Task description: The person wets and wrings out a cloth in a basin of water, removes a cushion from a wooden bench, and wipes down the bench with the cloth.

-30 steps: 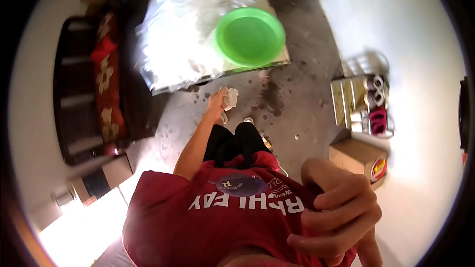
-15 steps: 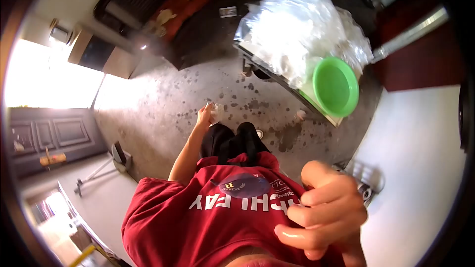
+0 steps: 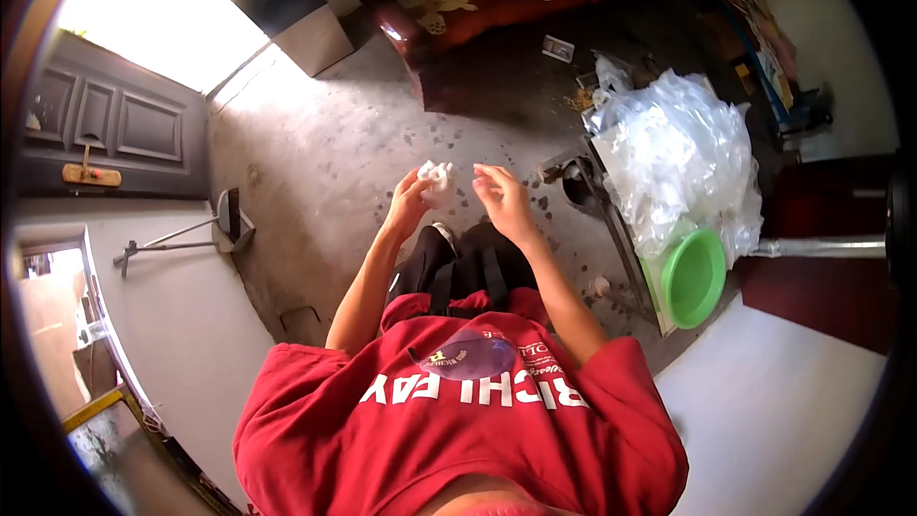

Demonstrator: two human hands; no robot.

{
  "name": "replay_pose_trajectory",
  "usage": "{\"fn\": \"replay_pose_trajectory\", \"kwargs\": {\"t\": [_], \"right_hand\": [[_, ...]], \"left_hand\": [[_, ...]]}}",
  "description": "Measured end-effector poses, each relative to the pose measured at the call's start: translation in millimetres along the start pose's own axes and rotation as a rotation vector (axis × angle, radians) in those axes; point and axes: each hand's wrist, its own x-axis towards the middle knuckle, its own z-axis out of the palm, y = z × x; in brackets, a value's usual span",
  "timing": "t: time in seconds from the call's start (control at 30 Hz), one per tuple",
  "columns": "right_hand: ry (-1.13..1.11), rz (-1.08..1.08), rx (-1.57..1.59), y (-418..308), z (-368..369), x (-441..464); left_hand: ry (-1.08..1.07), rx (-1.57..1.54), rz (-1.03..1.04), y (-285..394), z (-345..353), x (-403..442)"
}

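I'm watching the table [image 3: 655, 294] carrying heaped clear plastic [image 3: 673, 148] and a green basin [image 3: 694, 279]. My right hand [image 3: 506, 203] is hovering empty, fingers loosely parted; my left hand [image 3: 409, 203] is gripping the crumpled white wad [image 3: 437, 182] just beside it. I'm judging the wad light, soft and tearable, so I'm favouring a gentle hold around its bunched middle.

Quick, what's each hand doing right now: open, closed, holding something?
Left hand: closed on a crumpled white wad.
Right hand: open, fingers slightly bent, nothing visible in it.
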Motion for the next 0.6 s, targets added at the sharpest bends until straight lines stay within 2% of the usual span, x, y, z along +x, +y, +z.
{"fn": "replay_pose_trajectory", "kwargs": {"t": [0.1,0.2,0.27,0.33,0.4,0.5,0.53,0.6], "right_hand": [[-0.021,0.212,0.145,30,38,23],[-0.143,0.217,0.223,45,52,50],[-0.160,0.216,0.243,48,56,65],[-0.244,0.191,0.263,49,54,83],[-0.234,0.238,0.311,59,57,102],[-0.178,0.208,0.399,95,63,131],[-0.157,0.176,0.304,102,61,141],[-0.148,0.150,0.211,116,55,164]], "left_hand": [[0.024,0.014,0.034,22,2,10],[0.095,0.041,0.095,43,12,17],[0.156,0.396,0.159,46,1,35],[0.258,0.372,0.192,54,13,48],[0.352,0.413,0.223,58,15,66],[0.356,0.359,0.236,61,6,100],[0.366,0.358,0.234,61,1,111],[0.285,0.588,0.225,64,-8,131]]}}
